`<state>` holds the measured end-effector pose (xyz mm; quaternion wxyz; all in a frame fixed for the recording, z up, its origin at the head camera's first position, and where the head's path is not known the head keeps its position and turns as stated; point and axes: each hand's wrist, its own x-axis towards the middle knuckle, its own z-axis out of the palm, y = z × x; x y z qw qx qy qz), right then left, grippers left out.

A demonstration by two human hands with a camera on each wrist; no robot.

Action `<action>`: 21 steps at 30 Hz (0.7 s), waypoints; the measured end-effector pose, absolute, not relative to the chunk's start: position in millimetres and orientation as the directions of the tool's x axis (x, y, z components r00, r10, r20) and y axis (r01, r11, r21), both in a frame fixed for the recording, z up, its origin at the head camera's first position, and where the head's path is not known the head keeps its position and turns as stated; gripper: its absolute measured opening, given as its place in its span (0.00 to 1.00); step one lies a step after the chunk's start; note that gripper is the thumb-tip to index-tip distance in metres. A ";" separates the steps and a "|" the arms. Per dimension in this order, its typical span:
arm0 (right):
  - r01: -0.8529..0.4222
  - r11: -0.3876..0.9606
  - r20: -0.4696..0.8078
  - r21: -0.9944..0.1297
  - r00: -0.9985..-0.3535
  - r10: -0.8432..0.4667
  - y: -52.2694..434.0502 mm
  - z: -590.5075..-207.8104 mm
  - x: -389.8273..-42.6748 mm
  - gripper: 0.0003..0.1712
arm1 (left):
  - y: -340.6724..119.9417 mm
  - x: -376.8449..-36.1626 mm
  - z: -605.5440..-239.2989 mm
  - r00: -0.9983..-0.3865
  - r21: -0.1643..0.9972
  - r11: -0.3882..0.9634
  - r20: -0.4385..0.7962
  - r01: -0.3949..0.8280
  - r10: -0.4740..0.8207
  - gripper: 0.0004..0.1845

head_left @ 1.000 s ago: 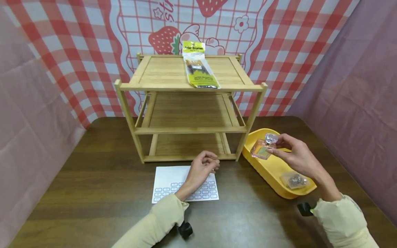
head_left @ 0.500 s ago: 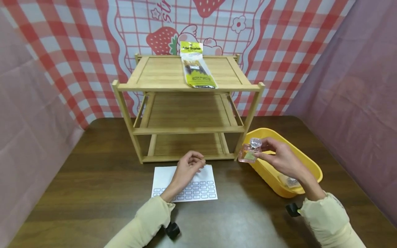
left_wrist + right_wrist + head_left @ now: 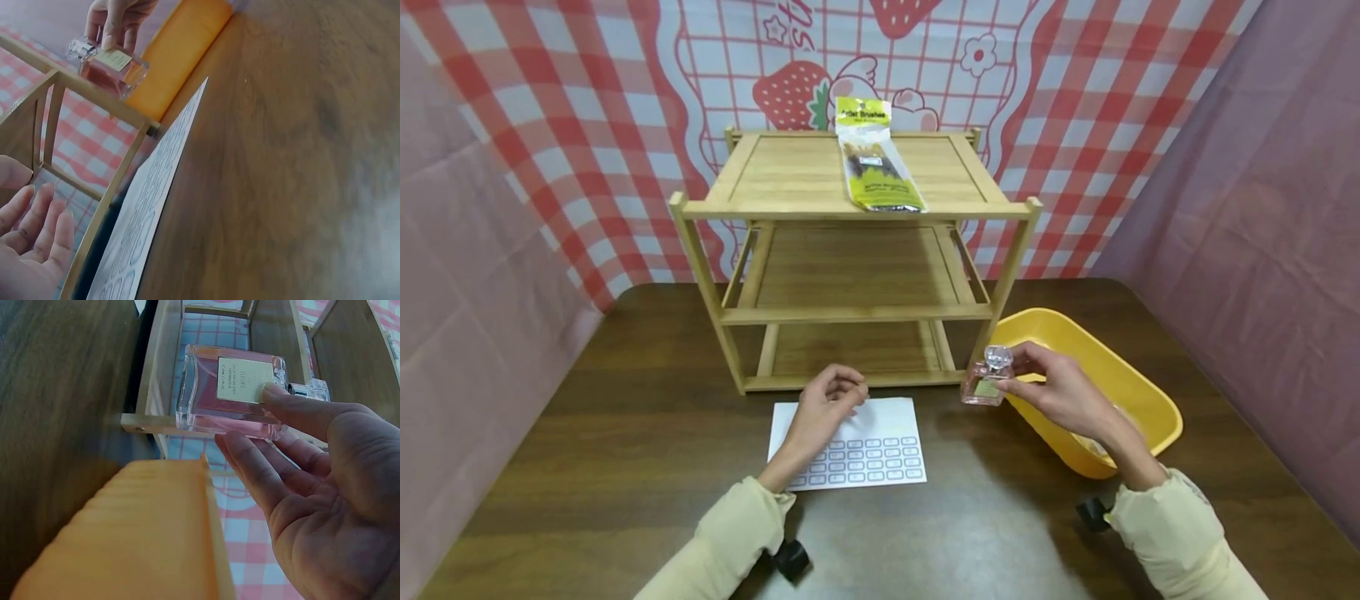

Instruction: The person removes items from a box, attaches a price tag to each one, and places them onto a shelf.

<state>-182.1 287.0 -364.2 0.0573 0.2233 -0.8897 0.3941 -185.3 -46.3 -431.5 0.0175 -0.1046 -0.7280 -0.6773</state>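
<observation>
My right hand (image 3: 1051,385) pinches a small pink perfume bottle (image 3: 987,379) with a clear faceted cap, holding it in the air just left of the yellow tub (image 3: 1138,396). The same bottle (image 3: 231,390) shows a gold label under the thumb in the right wrist view, and the bottle (image 3: 107,62) is seen far off in the left wrist view. My left hand (image 3: 823,404) hovers with loosely curled fingers over the top of a white sticker sheet (image 3: 865,454) and holds nothing. The left hand (image 3: 28,240) fills the lower left corner of the left wrist view.
A three-tier bamboo shelf (image 3: 850,212) stands behind the sheet on the dark wooden table (image 3: 625,433). A yellow-green brush packet (image 3: 872,158) lies on its top tier. Something small lies in the tub behind my right wrist. Pink and checked cloth walls surround the table.
My right hand has carried the perfume bottle left and down, out from over the tub toward the shelf's right front leg. My left hand has shifted slightly left over the sticker sheet.
</observation>
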 end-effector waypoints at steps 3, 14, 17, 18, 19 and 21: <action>-0.450 0.575 0.280 -0.683 -0.889 -0.363 283.3 -368.6 -183.9 0.13 | -51.0 -186.3 -432.6 -0.981 0.983 0.078 0.159 0.168 0.115 0.10; -0.427 0.558 0.230 -0.711 -0.892 -0.389 267.0 -375.4 -185.6 0.13 | -74.2 -186.3 -433.2 -0.986 0.972 0.175 0.147 0.160 0.083 0.10; -0.437 0.565 0.225 -0.700 -0.886 -0.406 264.4 -379.7 -186.6 0.14 | -82.4 -185.5 -432.8 -0.986 0.963 0.215 0.149 0.162 0.077 0.10; -0.441 0.566 0.224 -0.696 -0.883 -0.412 263.8 -381.3 -187.1 0.14 | -84.9 -185.4 -432.5 -0.986 0.960 0.227 0.149 0.163 0.075 0.10; -0.448 0.566 0.226 -0.692 -0.879 -0.419 263.1 -383.1 -187.7 0.14 | -87.5 -185.5 -432.4 -0.986 0.957 0.240 0.150 0.164 0.074 0.10; -0.453 0.563 0.225 -0.691 -0.876 -0.427 262.1 -386.7 -188.9 0.13 | -92.7 -186.0 -433.0 -0.985 0.950 0.263 0.155 0.170 0.076 0.10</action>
